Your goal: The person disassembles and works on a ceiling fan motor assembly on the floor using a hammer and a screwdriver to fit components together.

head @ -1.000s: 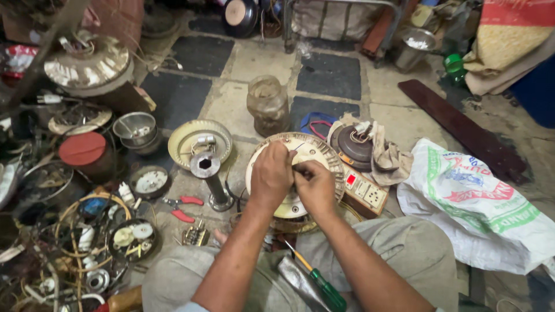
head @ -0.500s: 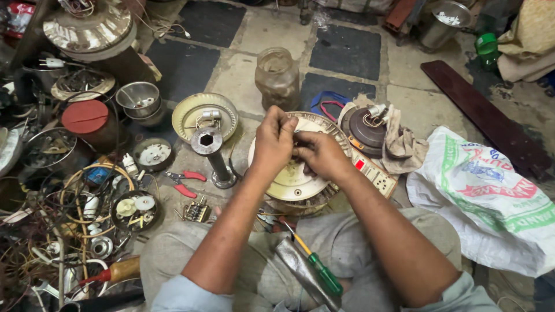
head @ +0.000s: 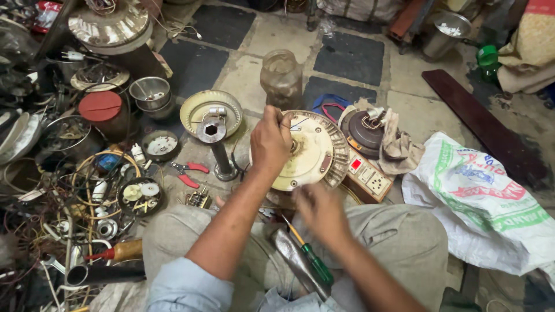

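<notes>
A cream round motor housing (head: 315, 155) with a ribbed rim lies on the floor in front of my knees. My left hand (head: 270, 140) rests on its left edge, fingers pinched on a thin wire or small part near the hub. My right hand (head: 319, 209) is blurred, pulled back over my lap just below the housing, nothing clearly in it. A green-handled screwdriver (head: 310, 259) and a dull metal tool (head: 296, 262) lie on my lap below that hand.
Left of the housing stand a socket wrench on a post (head: 216, 147), red-handled pliers (head: 189, 173) and a cream ring cover (head: 203, 107). A glass jar (head: 281, 77), a switch board (head: 366, 174), a rag (head: 399, 146), a white sack (head: 487, 200) and tangled wires (head: 69, 196) surround me.
My right hand has left the housing and drawn back toward my lap. The left hand stays on the housing's left side. The camera has tilted down and closer.
</notes>
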